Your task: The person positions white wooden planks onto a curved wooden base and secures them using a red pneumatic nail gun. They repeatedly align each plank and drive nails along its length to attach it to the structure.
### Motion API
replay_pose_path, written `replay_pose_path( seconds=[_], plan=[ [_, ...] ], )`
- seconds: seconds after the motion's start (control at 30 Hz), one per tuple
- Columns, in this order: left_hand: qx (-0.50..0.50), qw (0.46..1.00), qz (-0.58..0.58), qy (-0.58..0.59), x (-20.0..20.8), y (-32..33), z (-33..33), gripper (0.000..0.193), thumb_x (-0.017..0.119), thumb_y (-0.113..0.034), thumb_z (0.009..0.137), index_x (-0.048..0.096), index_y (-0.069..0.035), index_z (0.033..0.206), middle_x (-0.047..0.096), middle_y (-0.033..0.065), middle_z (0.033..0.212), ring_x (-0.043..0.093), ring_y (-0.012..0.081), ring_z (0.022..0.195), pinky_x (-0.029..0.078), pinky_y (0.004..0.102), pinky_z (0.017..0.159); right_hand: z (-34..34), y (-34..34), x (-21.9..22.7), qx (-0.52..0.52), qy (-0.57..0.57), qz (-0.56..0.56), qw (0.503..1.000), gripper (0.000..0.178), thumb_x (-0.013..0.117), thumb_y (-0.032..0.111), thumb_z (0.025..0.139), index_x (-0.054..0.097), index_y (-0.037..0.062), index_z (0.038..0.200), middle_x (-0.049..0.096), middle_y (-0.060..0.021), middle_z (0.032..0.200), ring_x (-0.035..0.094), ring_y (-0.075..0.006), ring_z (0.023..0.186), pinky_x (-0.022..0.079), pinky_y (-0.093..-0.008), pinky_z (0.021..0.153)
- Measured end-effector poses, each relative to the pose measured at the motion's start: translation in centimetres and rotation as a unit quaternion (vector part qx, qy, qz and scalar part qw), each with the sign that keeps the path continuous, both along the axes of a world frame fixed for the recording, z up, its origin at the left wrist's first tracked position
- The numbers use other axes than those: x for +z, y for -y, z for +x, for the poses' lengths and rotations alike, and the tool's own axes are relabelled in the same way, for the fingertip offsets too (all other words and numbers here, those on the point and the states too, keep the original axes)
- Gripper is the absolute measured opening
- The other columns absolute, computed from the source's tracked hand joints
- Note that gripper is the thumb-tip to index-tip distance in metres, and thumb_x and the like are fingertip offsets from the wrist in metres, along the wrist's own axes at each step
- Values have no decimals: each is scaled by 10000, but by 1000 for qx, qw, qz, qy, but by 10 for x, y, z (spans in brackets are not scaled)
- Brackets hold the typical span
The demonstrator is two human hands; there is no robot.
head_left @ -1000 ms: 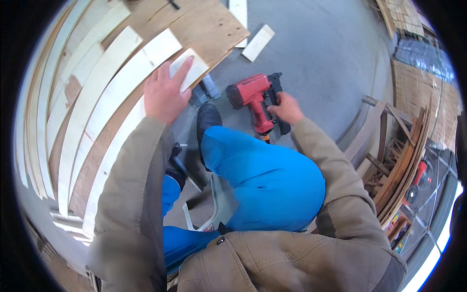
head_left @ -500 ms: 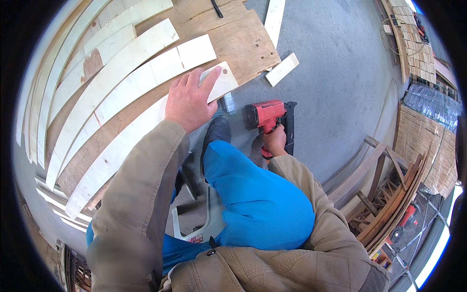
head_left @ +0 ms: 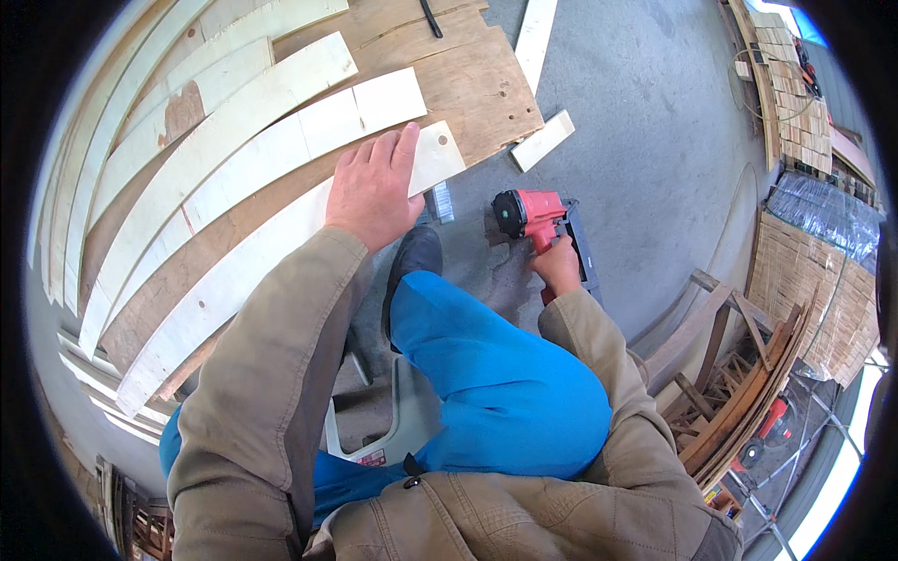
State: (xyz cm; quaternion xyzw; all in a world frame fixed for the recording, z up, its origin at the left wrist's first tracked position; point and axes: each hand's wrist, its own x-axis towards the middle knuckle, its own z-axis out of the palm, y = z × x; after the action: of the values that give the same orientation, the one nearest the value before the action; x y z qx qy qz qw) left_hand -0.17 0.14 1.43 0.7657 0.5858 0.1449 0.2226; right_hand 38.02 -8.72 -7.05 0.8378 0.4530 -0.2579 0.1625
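Observation:
My left hand (head_left: 376,182) lies flat across the nearest pale wooden strip (head_left: 253,248), close to its squared right end. Its fingers reach over to the strip's far edge, and the thumb is at the near edge. In my right hand (head_left: 558,266) is a red and black nail gun (head_left: 538,210), gripped by its handle above the floor. The gun's black head points left and its magazine slants down on the right. Several more curved pale strips (head_left: 309,126) lie side by side on a brown plywood sheet (head_left: 477,84).
A short wood offcut (head_left: 543,140) lies by the plywood's corner, with a long pale board (head_left: 535,42) behind it. A strip of nails (head_left: 442,201) sits near my shoe (head_left: 416,262). Wooden frames (head_left: 725,374) and wrapped wood stacks (head_left: 804,276) stand at the right.
The nail gun in my right hand has moved right and slightly down, tilting as it went. My left hand stays on the strip, its index finger now closer to the other fingers.

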Motion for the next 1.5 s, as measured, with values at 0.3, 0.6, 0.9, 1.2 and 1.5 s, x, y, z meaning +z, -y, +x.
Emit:
replay_pose_path(
  seconds=[0.3,0.6,0.9,1.2,1.5],
  plan=[
    [4,1000,-14,0,-3,0,-1,848,823,-228,833,458,-52,1578,605,167,1442,583,333,1350,462,469,1144,11,-25,58,60,19,-4,998,465,784,184,795,662,-78,1160,751,-338,1090,729,-482,1102,578,-509,959],
    [6,1000,-20,1,-2,1,-1,870,840,-224,827,449,-60,1586,607,163,1432,588,329,1345,466,461,1141,-42,-53,255,-14,-301,57,952,355,666,20,770,700,-45,1117,702,-78,839,682,-171,799,558,-371,698],
    [12,999,-4,33,-4,0,-6,875,844,-226,812,458,-22,1571,631,190,1421,616,353,1318,483,469,1127,-127,-83,283,117,-412,85,900,321,640,-49,813,700,-25,1127,680,-13,916,554,-91,815,521,-307,729],
    [35,997,25,66,-8,3,-4,833,838,-229,784,493,-9,1510,644,165,1392,631,330,1289,495,454,1079,-156,-86,258,220,-391,136,883,102,646,-9,825,683,-18,920,645,-61,746,464,-81,752,493,-330,678],
    [31,997,-2,68,-8,3,-6,763,828,-219,790,520,-16,1457,640,155,1408,615,318,1319,489,457,1094,-168,-89,261,270,-386,121,874,57,644,4,840,661,-13,892,653,-144,729,466,-192,652,499,-369,657]
  ],
)
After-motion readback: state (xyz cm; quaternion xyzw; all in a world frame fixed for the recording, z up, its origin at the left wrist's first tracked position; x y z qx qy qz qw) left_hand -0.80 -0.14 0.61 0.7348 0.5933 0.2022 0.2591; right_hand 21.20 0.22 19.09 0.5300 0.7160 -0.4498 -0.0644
